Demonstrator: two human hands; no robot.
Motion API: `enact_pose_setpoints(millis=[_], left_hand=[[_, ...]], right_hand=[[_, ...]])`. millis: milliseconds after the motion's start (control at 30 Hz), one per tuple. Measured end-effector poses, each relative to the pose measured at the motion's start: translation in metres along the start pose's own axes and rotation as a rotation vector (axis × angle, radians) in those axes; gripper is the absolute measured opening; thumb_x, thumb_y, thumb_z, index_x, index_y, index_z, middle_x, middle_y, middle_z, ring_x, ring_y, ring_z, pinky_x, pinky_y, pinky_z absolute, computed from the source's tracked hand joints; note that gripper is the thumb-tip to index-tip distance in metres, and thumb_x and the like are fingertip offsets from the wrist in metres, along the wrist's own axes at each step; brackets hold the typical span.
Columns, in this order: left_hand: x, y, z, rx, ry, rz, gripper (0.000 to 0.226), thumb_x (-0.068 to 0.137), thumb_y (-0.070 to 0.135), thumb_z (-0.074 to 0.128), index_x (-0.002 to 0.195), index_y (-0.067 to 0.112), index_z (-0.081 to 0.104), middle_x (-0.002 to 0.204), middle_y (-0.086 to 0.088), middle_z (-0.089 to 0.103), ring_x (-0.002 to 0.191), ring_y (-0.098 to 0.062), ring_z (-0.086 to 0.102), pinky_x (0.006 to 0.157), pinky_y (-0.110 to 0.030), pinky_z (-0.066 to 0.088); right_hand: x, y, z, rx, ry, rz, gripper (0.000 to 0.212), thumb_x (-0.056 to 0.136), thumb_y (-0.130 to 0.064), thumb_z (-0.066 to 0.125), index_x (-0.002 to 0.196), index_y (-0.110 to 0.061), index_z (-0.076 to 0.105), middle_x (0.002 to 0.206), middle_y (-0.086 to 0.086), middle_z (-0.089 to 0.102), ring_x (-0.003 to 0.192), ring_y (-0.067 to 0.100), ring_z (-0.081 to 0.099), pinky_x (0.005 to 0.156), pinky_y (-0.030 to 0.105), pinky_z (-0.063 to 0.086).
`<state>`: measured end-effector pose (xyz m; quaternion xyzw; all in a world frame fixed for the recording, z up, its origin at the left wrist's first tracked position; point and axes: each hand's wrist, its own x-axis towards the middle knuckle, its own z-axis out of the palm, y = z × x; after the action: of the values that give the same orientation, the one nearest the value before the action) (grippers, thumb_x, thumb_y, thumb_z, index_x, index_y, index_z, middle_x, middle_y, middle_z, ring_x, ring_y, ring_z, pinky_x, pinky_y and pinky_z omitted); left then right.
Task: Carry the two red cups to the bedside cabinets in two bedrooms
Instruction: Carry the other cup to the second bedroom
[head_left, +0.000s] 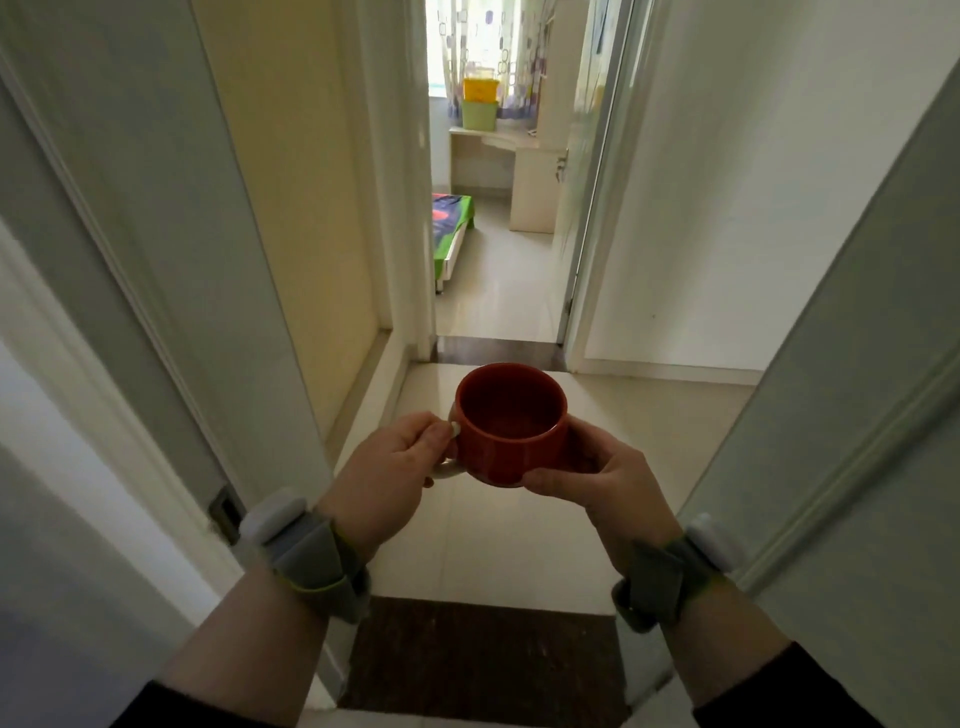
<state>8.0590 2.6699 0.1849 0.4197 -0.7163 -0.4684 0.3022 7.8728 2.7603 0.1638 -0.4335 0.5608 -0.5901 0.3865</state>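
Carrying one red cup (511, 423) at chest height in the head view, mid-hallway, both hands on it. My left hand (387, 460) pinches the pale handle (448, 465) on the cup's left side, thumb on top near the rim. My right hand (597, 467) cups the lower right wall, fingers curled under, thumb along the front base. Two-hand hold is my guess at keeping it level while walking; handle steers, palm takes the weight.

Cup looks: squat, round, glossy red inside and out, rim upright and level, white patch near the base. Inside looks empty, though the bottom is shadowed so can't be sure. Only one cup visible; second one not in view.

Placement: cup is in the air over the pale tile floor (493, 545), touching nothing but my hands. I'm standing in a door frame, dark threshold strip (478, 654) below. Ahead an open doorway shows a bedroom: bed (451, 228) with green and patterned cover on the left, pale worktop (485, 137) under the curtained window with green and yellow boxes (480, 104) stacked on it. No bedside cabinet visible yet. Judging: delivery leg under way, cup not placed.
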Motion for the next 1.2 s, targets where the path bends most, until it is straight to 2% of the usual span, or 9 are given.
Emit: enact_pose_setpoints(millis=[200, 333, 533, 633, 733, 967, 1033, 1100, 1200], left_hand=[[0.089, -0.007, 0.003, 0.0, -0.012, 0.022, 0.029, 0.097, 0.03, 0.038, 0.078, 0.022, 0.059, 0.075, 0.006, 0.061, 0.071, -0.009, 0.055, 0.064, -0.024, 0.041], [0.158, -0.01, -0.002, -0.006, -0.033, 0.055, 0.03, 0.097, 0.029, 0.038, 0.074, 0.022, 0.057, 0.073, 0.006, 0.059, 0.069, -0.009, 0.054, 0.063, -0.023, 0.04], [0.257, -0.016, -0.01, 0.017, -0.083, 0.068, 0.029, 0.097, 0.03, 0.037, 0.08, 0.021, 0.059, 0.076, 0.005, 0.06, 0.07, -0.008, 0.055, 0.061, -0.02, 0.04], [0.304, -0.017, -0.012, 0.004, -0.092, 0.062, 0.029, 0.097, 0.029, 0.038, 0.077, 0.022, 0.058, 0.074, 0.008, 0.06, 0.068, -0.006, 0.055, 0.061, -0.02, 0.039], [0.345, -0.019, -0.008, 0.002, -0.098, 0.061, 0.028, 0.097, 0.028, 0.038, 0.078, 0.022, 0.058, 0.073, 0.008, 0.06, 0.067, -0.005, 0.055, 0.061, -0.019, 0.04], [0.447, -0.02, 0.012, -0.004, -0.068, 0.042, 0.03, 0.097, 0.029, 0.037, 0.082, 0.016, 0.06, 0.074, 0.005, 0.062, 0.063, -0.001, 0.057, 0.055, -0.011, 0.043], [0.488, -0.017, 0.021, -0.012, -0.051, 0.027, 0.029, 0.097, 0.029, 0.037, 0.082, 0.018, 0.059, 0.075, 0.005, 0.062, 0.066, -0.004, 0.057, 0.058, -0.014, 0.042], [0.51, -0.013, 0.024, -0.022, -0.033, 0.017, 0.029, 0.097, 0.029, 0.037, 0.084, 0.019, 0.06, 0.076, 0.005, 0.063, 0.068, -0.006, 0.058, 0.06, -0.016, 0.042], [0.548, -0.011, 0.029, -0.03, -0.021, 0.019, 0.029, 0.097, 0.029, 0.037, 0.086, 0.016, 0.061, 0.077, 0.004, 0.064, 0.069, -0.006, 0.059, 0.058, -0.013, 0.041]], right_hand=[[0.088, 0.013, -0.013, -0.006, 0.011, 0.006, 0.065, 0.055, -0.023, 0.082, 0.117, -0.024, 0.062, 0.11, -0.003, 0.072, 0.102, 0.015, 0.067, 0.081, 0.029, 0.056], [0.153, 0.021, -0.016, -0.012, 0.047, 0.006, 0.064, 0.055, -0.023, 0.081, 0.116, -0.027, 0.061, 0.109, -0.006, 0.072, 0.099, 0.011, 0.068, 0.078, 0.026, 0.056], [0.242, 0.029, -0.022, -0.016, 0.09, 0.023, 0.071, 0.054, -0.024, 0.082, 0.121, -0.021, 0.059, 0.11, -0.004, 0.072, 0.099, 0.011, 0.068, 0.076, 0.023, 0.056], [0.286, 0.032, -0.025, -0.008, 0.099, 0.031, 0.069, 0.053, -0.026, 0.081, 0.119, -0.025, 0.06, 0.107, -0.007, 0.072, 0.096, 0.008, 0.068, 0.071, 0.019, 0.055], [0.326, 0.037, -0.035, -0.004, 0.101, 0.036, 0.066, 0.054, -0.025, 0.082, 0.116, -0.026, 0.061, 0.106, -0.007, 0.073, 0.096, 0.009, 0.068, 0.072, 0.02, 0.055], [0.43, 0.047, -0.067, 0.006, 0.062, 0.015, 0.058, 0.055, -0.021, 0.081, 0.11, -0.029, 0.062, 0.104, -0.006, 0.073, 0.096, 0.011, 0.068, 0.075, 0.022, 0.055], [0.472, 0.048, -0.084, 0.018, 0.033, 0.015, 0.058, 0.055, -0.022, 0.08, 0.109, -0.029, 0.062, 0.104, -0.006, 0.073, 0.097, 0.011, 0.068, 0.075, 0.022, 0.056], [0.497, 0.047, -0.093, 0.016, 0.018, 0.011, 0.06, 0.055, -0.022, 0.08, 0.112, -0.027, 0.061, 0.105, -0.005, 0.073, 0.098, 0.012, 0.067, 0.076, 0.023, 0.056], [0.538, 0.047, -0.106, 0.023, -0.009, 0.012, 0.064, 0.055, -0.019, 0.08, 0.116, -0.023, 0.06, 0.107, -0.003, 0.072, 0.099, 0.014, 0.068, 0.076, 0.023, 0.056]])
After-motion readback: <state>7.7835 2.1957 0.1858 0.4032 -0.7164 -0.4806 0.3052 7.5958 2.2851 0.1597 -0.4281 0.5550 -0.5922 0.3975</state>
